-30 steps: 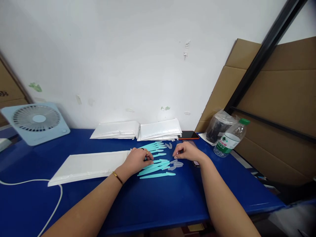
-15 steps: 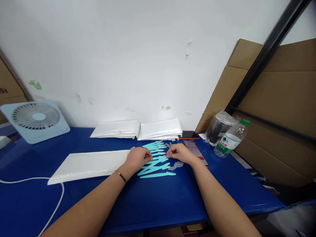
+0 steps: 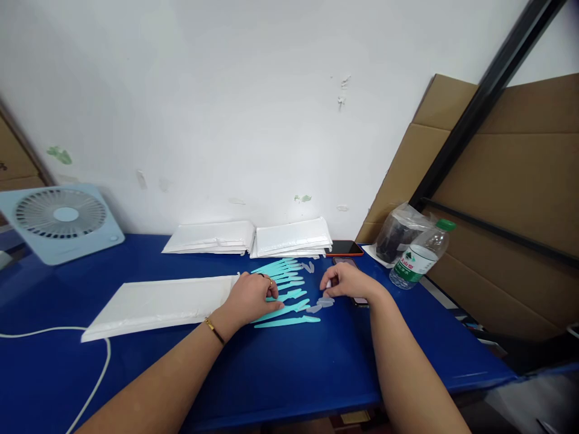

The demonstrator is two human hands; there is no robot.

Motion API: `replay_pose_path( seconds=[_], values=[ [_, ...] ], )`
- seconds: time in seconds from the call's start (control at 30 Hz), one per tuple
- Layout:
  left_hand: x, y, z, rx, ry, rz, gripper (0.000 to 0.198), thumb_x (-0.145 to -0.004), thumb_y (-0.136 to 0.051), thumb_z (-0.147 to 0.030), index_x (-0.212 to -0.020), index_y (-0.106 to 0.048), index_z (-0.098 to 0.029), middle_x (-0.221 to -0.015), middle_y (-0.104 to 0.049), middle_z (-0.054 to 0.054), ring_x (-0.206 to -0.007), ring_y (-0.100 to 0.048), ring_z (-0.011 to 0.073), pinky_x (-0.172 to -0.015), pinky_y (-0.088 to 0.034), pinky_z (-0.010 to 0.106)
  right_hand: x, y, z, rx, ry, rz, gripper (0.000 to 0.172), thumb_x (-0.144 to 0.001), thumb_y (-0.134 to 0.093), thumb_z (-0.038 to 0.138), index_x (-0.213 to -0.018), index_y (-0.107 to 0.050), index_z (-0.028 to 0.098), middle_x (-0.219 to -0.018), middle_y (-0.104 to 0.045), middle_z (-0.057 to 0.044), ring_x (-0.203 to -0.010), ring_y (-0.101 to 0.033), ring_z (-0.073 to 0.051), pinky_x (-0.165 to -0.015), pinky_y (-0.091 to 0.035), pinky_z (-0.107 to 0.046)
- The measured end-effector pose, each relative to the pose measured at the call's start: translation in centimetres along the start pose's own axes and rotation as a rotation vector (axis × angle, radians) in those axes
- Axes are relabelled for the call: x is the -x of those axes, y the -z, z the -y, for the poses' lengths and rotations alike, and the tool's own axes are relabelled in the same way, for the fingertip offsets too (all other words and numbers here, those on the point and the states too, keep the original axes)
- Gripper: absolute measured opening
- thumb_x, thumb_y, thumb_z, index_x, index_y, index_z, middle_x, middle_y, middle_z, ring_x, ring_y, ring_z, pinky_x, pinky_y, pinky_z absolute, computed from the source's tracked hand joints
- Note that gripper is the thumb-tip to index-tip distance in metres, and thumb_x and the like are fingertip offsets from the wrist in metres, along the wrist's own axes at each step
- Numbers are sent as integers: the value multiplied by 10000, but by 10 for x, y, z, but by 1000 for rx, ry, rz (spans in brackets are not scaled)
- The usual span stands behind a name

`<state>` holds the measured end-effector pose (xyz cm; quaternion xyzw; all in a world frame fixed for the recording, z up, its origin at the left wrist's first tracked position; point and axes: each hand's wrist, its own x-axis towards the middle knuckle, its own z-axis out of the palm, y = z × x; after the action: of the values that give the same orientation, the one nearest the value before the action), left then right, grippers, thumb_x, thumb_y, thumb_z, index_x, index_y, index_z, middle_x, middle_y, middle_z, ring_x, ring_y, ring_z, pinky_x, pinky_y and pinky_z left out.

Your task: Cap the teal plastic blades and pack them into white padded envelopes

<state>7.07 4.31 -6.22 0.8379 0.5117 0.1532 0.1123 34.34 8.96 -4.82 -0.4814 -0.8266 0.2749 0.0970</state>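
Observation:
Several turquoise eyebrow razors [image 3: 287, 322] lie in a loose row on the blue table, blades toward the right. My left hand [image 3: 254, 296] rests over their handles, thumb stretched out and apart from the bent fingers, with nothing gripped that I can see. To the right, my right hand [image 3: 346, 282] pinches a small translucent razor cap [image 3: 329, 284]. Just below its fingertips lies a small pile of clear caps [image 3: 325, 302]. A couple more loose caps [image 3: 308, 267] sit farther back, near the razor tips.
White padded mailers [image 3: 158, 304] lie at the left, with stacks [image 3: 292, 236] against the wall. A phone [image 3: 346, 248] lies behind my right hand; a second one [image 3: 360, 301] is partly under it. A water bottle [image 3: 420, 256] stands right, a fan [image 3: 66, 220] far left.
My right hand has moved right, away from the razor tips to the cap pile, and now holds a cap. My left thumb has spread away from its fingers and sits lower over the razors.

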Motion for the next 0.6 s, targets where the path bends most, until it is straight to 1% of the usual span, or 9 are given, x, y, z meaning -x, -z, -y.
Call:
replay_pose_path(
  seconds=[0.03, 0.1, 0.2, 0.27, 0.37, 0.47, 0.6],
  values=[
    [1, 0, -1, -2, -1, 20, 265, -689, -574, -497, -708, -659, -246, -753, -650, -23, -696, -566, 151, -659, -331, 273, 2, 2, -2, 9, -24, 50, 254, -587, -703, 338, -784, -707, 178, -616, -622, 2, -559, -531, -115, -485, -366, -190],
    [0, -2, -1, 1, 14, 38, 192, -696, -574, -417, -703, -656, -243, -742, -651, -27, -696, -567, 145, -652, -336, 263, 2, 2, -3, 25, -54, 104, 238, -565, -709, 317, -753, -703, 172, -598, -610, 7, -545, -514, -107, -473, -351, -186],
    [-1, -5, 0, 20, 35, 33, 157, -710, -546, -345, -680, -636, -220, -737, -647, -13, -702, -566, 147, -647, -348, 257, 0, -2, -1, 21, -43, 107, 179, -592, -679, 296, -712, -684, 163, -600, -607, 5, -536, -505, -104, -478, -351, -192],
    [-2, -5, 2, 67, 29, -2, 171, -742, -509, -337, -700, -613, -208, -750, -642, -1, -710, -564, 151, -638, -356, 254, -2, -6, 0, -6, -14, 81, 145, -610, -655, 275, -706, -665, 166, -629, -611, 3, -548, -512, -107, -483, -360, -195],
    [-1, -2, 3, 168, 52, -61, 192, -804, -429, -342, -794, -567, -208, -733, -622, 3, -673, -553, 148, -593, -356, 248, -4, -12, 0, -45, 20, 21, 111, -621, -623, 225, -716, -638, 170, -662, -610, -1, -570, -520, -110, -491, -373, -193],
    [1, 2, 3, 258, 87, -68, 208, -840, -372, -350, -863, -532, -218, -722, -598, -9, -616, -532, 133, -554, -347, 236, -6, -14, 1, -117, 44, -46, 117, -645, -580, 186, -754, -615, 160, -669, -605, -5, -583, -528, -110, -515, -391, -194],
    [2, 4, 4, 279, 79, -76, 212, -854, -356, -362, -860, -521, -229, -704, -571, -23, -588, -503, 122, -540, -336, 227, -5, -12, 12, -247, 105, -144, 132, -736, -525, 229, -818, -597, 156, -691, -601, -16, -589, -535, -107, -525, -399, -198]
  ],
)
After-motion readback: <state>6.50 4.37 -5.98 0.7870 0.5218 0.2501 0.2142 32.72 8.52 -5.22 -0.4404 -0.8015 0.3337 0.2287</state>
